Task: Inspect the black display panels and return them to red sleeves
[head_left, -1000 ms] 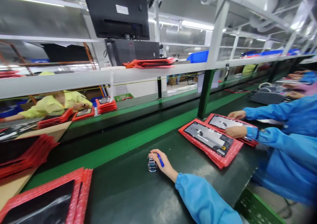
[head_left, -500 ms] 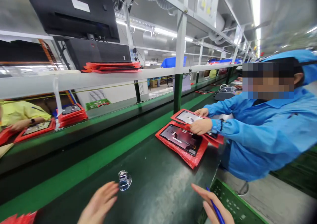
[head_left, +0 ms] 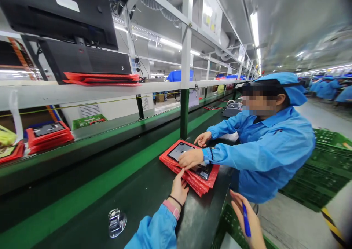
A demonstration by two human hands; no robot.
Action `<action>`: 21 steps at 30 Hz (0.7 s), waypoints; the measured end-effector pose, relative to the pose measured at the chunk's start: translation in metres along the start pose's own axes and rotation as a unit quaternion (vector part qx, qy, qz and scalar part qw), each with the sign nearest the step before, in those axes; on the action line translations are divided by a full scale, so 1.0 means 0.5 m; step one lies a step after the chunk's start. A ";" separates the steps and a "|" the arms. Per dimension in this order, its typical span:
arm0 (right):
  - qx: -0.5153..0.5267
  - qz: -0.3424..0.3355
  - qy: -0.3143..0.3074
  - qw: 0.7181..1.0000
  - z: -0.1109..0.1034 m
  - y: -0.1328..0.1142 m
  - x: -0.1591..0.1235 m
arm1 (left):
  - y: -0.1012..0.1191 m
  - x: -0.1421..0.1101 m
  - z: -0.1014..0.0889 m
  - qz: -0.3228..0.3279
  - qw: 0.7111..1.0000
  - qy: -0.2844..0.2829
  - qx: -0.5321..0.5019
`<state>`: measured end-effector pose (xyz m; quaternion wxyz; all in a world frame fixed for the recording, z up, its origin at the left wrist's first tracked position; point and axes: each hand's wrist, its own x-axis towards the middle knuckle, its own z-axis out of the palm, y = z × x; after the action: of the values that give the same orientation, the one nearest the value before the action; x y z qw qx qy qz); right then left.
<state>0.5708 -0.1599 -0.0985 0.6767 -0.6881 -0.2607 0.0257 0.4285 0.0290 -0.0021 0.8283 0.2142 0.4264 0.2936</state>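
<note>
A stack of red bubble-wrap sheets (head_left: 202,190) lies on the dark green bench, with a black-framed tablet-like panel (head_left: 176,152) on top. My left hand (head_left: 180,191) reaches the stack's near left edge, its thumb and fingers apart; whether it grips there is hard to see. Low on the right, my right hand (head_left: 249,221) holds a blue pen (head_left: 246,219) against its fingers, apart from the stack. A co-worker's hand (head_left: 191,158) rests over the panel, and that person's other hand (head_left: 202,139) is at the stack's far edge.
A clear plastic piece (head_left: 117,223) lies on the bench at lower left. Green crates (head_left: 316,168) stand behind the co-worker, and another green crate (head_left: 229,219) sits below the bench edge. A metal post (head_left: 184,113) rises beyond the stack. More red-wrapped panels (head_left: 49,135) lie across the line.
My left hand has moved forward and right to the stack. The co-worker has set the lifted panel and wrap down on it. The view has turned right; my right hand still has the pen.
</note>
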 end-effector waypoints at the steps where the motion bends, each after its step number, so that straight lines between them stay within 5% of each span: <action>1: 0.004 -0.003 0.006 1.000 0.019 0.003 0.028 | -0.003 0.004 0.008 0.005 1.000 -0.007 -0.004; 7: 0.015 0.029 0.019 0.999 0.110 -0.003 0.214 | -0.009 0.019 0.035 0.013 1.000 -0.014 -0.013; 12: 0.044 0.158 -0.127 0.978 0.164 -0.042 0.327 | -0.014 0.027 0.047 0.014 1.000 -0.005 -0.001; 16: 0.065 0.241 -0.239 0.939 0.178 -0.068 0.326 | -0.010 0.033 0.043 0.017 1.000 0.005 0.011; 21: 0.086 0.283 -0.289 0.910 0.126 -0.107 0.251 | 0.007 0.017 -0.001 -0.028 0.997 -0.029 0.062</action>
<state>0.6375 -0.0556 -0.0133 0.5926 -0.6347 -0.2359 0.4364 0.4308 0.0371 -0.0052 0.8333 0.2619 0.4252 0.2370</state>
